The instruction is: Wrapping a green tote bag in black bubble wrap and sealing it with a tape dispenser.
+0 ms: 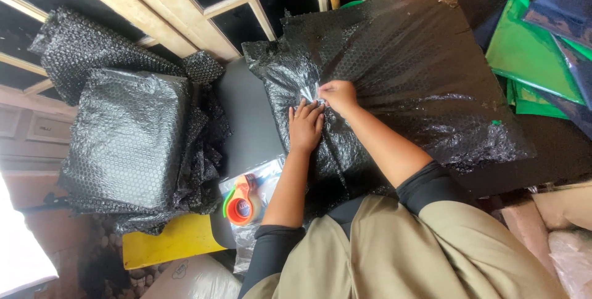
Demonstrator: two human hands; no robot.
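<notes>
Large flat parcel (401,70) wrapped in glossy black bubble wrap, lying on the dark tabletop (246,114) ahead. Left hand (305,126) pressed flat on the wrap, fingers extended together. Right hand (338,94) pinching a clear strip of tape (317,92) just beside it.

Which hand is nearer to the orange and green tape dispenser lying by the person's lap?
Left. The left hand rests flat on the black bubble-wrap parcel, above the orange and green tape dispenser. The right hand pinches the wrap farther up, beyond the left.
</notes>
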